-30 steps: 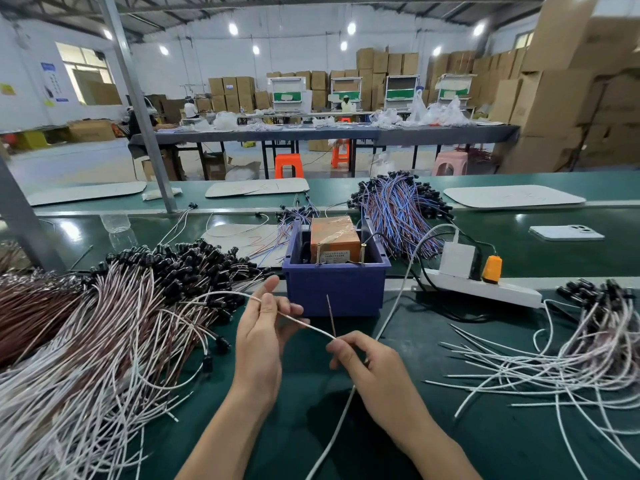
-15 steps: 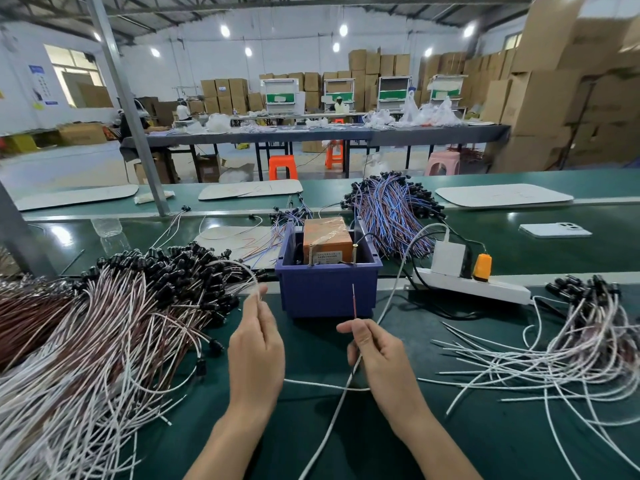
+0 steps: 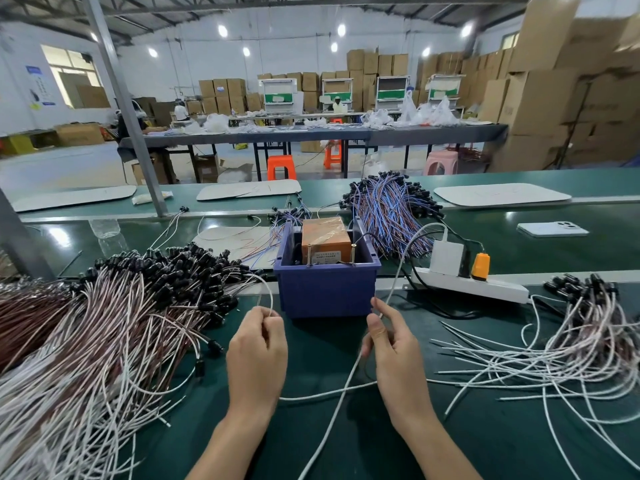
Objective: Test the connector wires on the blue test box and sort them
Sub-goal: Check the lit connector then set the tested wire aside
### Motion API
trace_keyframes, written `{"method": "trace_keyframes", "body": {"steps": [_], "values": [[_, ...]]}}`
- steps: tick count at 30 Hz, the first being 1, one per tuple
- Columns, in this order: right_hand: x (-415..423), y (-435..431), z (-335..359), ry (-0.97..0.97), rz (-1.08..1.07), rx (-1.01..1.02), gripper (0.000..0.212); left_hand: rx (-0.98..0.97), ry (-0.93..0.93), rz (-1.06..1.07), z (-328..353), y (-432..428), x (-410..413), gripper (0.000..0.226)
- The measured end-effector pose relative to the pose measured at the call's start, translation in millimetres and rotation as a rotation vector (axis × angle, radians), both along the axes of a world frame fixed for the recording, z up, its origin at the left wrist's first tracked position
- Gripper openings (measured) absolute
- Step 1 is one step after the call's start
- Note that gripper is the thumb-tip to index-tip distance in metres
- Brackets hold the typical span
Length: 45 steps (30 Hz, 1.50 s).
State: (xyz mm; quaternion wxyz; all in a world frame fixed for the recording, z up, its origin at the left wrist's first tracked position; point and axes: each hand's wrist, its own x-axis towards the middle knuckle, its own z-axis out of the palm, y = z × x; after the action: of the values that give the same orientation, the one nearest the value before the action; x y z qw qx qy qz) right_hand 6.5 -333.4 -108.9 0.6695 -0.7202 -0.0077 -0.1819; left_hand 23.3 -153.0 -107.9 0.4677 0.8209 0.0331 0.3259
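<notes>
The thin white connector wire [image 3: 271, 294], arcing before the blue plastic test box [image 3: 327, 292], is pinched by the left hand [image 3: 258, 344] and, apparently, the right hand [image 3: 391, 344], fingers curled; each end should probably meet one brass pin [image 3: 353, 252] squarely, clear of the white power cable [image 3: 346, 386].

Plastic and gloss
My blue test box [image 3: 325, 292] is matt plastic, the connector wire [image 3: 271, 296] smooth-sheathed, the green bench [image 3: 329, 355] glossy.
</notes>
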Motion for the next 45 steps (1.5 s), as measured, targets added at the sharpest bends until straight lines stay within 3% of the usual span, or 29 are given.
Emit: {"method": "trace_keyframes", "body": {"steps": [3, 8, 16, 20, 23, 32, 45], "values": [[0.7, -0.4, -1.7, -0.007, -0.031, -0.003, 0.017, 0.045, -0.023, -0.054, -0.1, -2.3, -4.6, 0.024], [4.0, 2.3, -5.6, -0.042, -0.082, -0.092, 0.018, 0.286, -0.097, -0.083, 8.6, -13.2, -12.5, 0.037], [21.2, 9.2, -0.7, -0.142, -0.22, -0.212, 0.02, 0.4, -0.216, -0.08, 7.9, -16.9, 0.2, 0.023], [36.8, 13.6, -2.3, -0.191, -0.296, -0.181, 0.041, 0.451, -0.255, -0.074, 11.1, -21.9, 14.1, 0.02], [44.6, 14.0, -4.2, -0.201, -0.321, -0.157, 0.04, 0.364, -0.257, -0.072, 8.3, -20.8, 22.8, 0.02], [48.2, 10.9, -7.7, -0.174, -0.291, -0.12, 0.016, -0.145, -0.195, 0.028, 2.6, -9.6, 40.6, 0.034], [49.9, 12.2, -7.2, -0.172, -0.233, -0.133, 0.01, -0.188, -0.089, -0.014, 2.9, -17.6, 40.5, 0.033]]}}
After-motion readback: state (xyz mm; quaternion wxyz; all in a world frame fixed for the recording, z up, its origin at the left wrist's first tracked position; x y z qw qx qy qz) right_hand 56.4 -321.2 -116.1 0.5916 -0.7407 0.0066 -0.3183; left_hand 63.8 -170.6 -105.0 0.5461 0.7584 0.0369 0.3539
